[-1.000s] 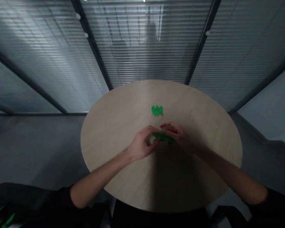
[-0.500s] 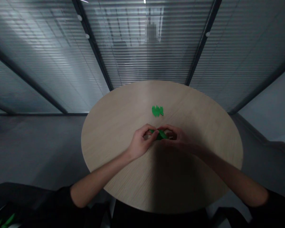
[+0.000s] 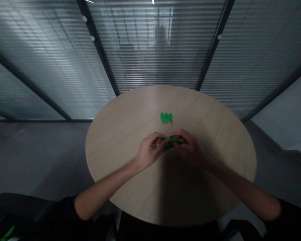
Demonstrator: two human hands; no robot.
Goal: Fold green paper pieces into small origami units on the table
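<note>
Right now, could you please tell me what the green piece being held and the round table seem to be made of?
The green piece looks like thin matte paper, flat and sharply folded where it is held; thin plastic or felt cannot be ruled out. The round table looks like pale wood or wood-look laminate, with fine straight grain lines and a dull sheen.

Just 1 camera watches, worn on the person's head. It looks forward and down over the round table (image 3: 120,134), whose near edge sits close under the lens. The left hand (image 3: 149,152) and right hand (image 3: 190,147), pinching a green piece (image 3: 172,142), land mid-frame, fairly near. Beyond, it faces slatted blinds (image 3: 150,60).
</note>
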